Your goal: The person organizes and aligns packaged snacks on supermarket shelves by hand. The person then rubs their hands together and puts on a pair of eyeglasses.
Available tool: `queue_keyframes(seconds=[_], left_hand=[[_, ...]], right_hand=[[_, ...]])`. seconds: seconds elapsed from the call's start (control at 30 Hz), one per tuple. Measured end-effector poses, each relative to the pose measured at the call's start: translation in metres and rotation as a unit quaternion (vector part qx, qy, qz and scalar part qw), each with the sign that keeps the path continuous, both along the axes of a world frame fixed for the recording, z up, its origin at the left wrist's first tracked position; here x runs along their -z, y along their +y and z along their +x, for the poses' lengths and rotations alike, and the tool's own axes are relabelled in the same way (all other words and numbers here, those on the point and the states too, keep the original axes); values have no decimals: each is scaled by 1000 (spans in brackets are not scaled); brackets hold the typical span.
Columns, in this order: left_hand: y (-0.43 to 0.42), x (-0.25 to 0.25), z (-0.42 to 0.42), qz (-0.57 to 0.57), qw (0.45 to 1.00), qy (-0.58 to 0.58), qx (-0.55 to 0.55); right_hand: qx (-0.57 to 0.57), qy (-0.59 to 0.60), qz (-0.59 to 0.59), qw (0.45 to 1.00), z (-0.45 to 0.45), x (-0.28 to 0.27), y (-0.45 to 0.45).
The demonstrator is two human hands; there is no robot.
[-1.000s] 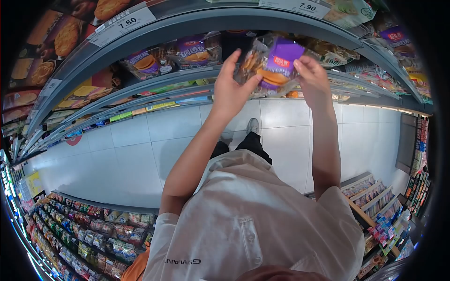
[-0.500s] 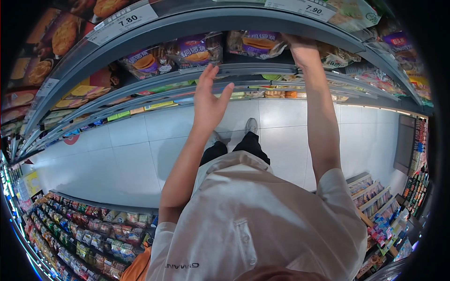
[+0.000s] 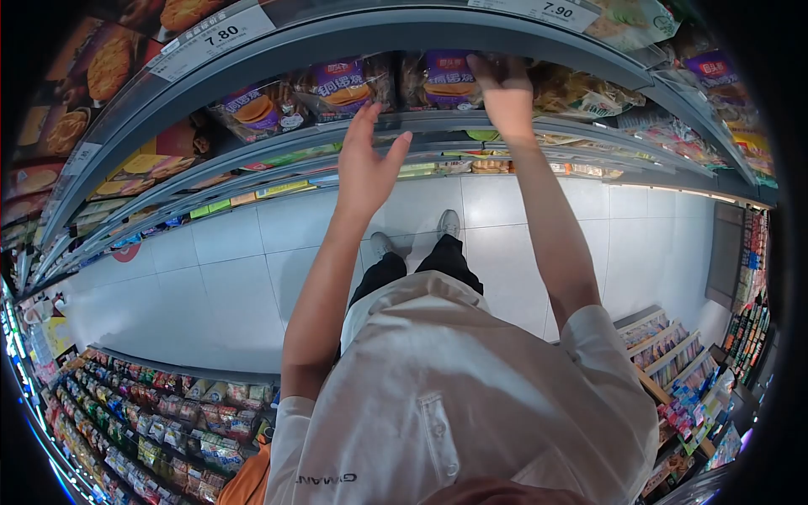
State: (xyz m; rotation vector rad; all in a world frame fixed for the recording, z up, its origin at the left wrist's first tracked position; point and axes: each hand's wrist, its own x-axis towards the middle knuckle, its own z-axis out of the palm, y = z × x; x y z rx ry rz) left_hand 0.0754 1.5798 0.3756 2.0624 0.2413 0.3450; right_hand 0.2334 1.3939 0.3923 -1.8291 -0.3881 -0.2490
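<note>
In the head view, my right hand [image 3: 508, 97] reaches onto a shelf at the right edge of a purple-labelled pack of round pancakes [image 3: 444, 84]. Its fingers look stretched out and apart, slightly blurred, not wrapped round the pack; whether they touch it I cannot tell. A second pancake pack [image 3: 343, 88] stands just left of that one, and a third pancake pack [image 3: 257, 109] leans further left. My left hand [image 3: 369, 172] is held open and empty in front of the shelf edge, fingertips just below the second pack.
Clear bags with green print [image 3: 585, 91] lie right of my right hand. A shelf rail with price tags [image 3: 223, 35] curves overhead, and more shelf edges [image 3: 278, 172] run below. Behind me stand racks of packaged snacks [image 3: 160, 412]. Pale floor tiles [image 3: 210, 286] lie underfoot.
My right hand has moved left and out from the shelf's depth. The right-hand pancake pack has shifted left, closer to its neighbour, and stands straighter. My left hand has barely moved.
</note>
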Motion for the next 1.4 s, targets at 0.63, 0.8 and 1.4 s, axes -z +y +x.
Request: queue_keyframes(seconds=[0.63, 0.8, 1.4], left_hand=[[9, 11, 5, -138, 989, 40, -19], [11, 8, 14, -107, 994, 30, -11], [14, 11, 10, -129, 991, 11, -24]], right_hand=[[85, 55, -140, 985, -28, 9, 10], [74, 59, -93, 991, -18, -2, 21], [8, 37, -45, 998, -6, 22, 2]])
